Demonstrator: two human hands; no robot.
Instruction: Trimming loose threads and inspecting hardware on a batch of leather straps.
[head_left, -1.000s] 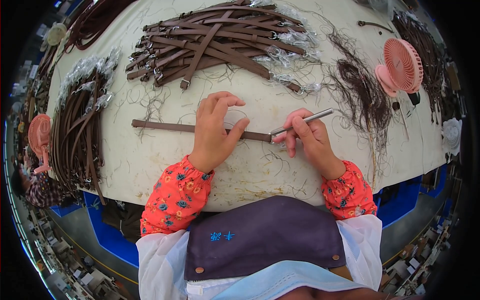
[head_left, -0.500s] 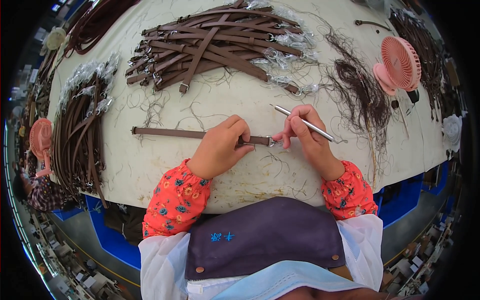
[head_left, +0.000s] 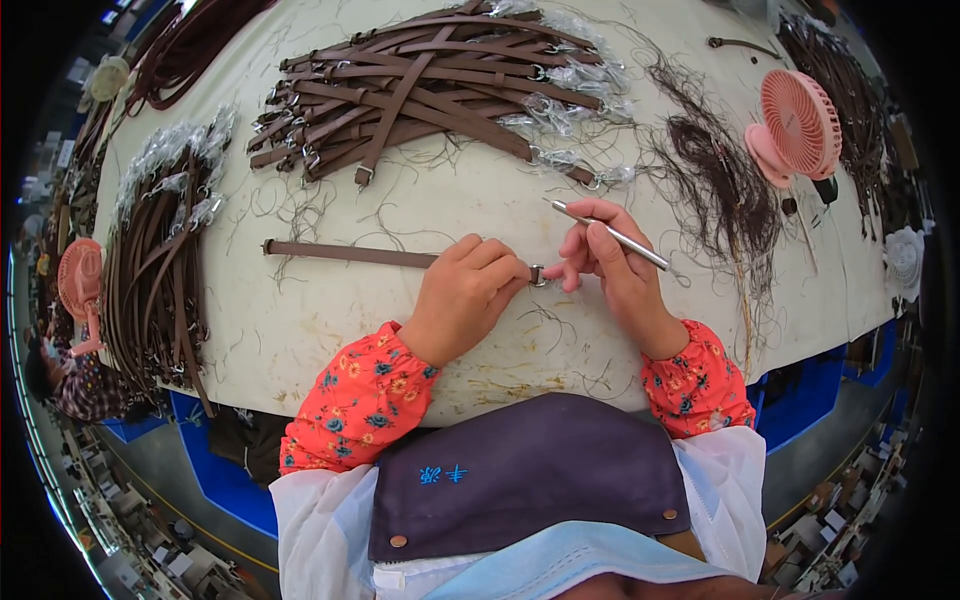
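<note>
A narrow brown strap [head_left: 350, 251] lies crosswise on the worktable, with a metal ring [head_left: 537, 275] at its right end. My left hand [head_left: 470, 295] is closed on the strap just left of that ring, fingers curled over it. My right hand [head_left: 615, 265] grips a slim silver pen-like tool [head_left: 630, 245] between thumb and fingers, point toward the upper left, off the strap. Its lower fingers rest beside or on the ring; I cannot tell which.
The pale table [head_left: 500, 375] carries heaped brown straps [head_left: 410, 105], a left bundle [head_left: 150, 300], loose thread tangles [head_left: 705, 180] and a pink fan [head_left: 800, 125]. Another pink fan [head_left: 80, 280] stands far left, near a person [head_left: 80, 385] in checked clothing.
My left hand has closed over the strap and shifted right toward the ring. The tool has swung from pointing down-left at the ring to pointing up-left, away from it.
</note>
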